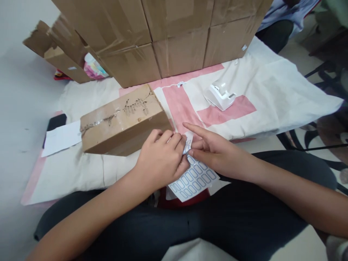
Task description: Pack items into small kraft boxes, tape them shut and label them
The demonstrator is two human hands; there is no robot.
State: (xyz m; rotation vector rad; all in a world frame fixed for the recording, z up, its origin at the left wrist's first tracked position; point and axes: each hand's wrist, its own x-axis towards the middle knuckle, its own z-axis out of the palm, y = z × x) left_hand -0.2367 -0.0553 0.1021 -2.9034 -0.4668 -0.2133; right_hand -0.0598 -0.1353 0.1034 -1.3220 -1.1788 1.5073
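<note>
A sheet of blank labels (pixel 194 181), white with blue-outlined boxes in rows, hangs over my lap. Its upper part is bent between my two hands. My left hand (pixel 164 156) is closed on the sheet's upper left side, with the fingers curled and the fingertips partly hidden. From the right, my right hand (pixel 217 150) pinches the bent upper strip with its thumb and curled fingers, while its index finger points out. Just beyond my left hand, a taped cardboard box (pixel 125 121) lies on the cloth-covered surface.
Stacked cardboard boxes (pixel 179 56) form a wall at the back. A white plastic tape dispenser-like device (pixel 221 97) stands on the pink and white cloth (pixel 274 94). White paper (pixel 62 137) lies over a dark object at left. Another person's leg (pixel 276 34) shows at upper right.
</note>
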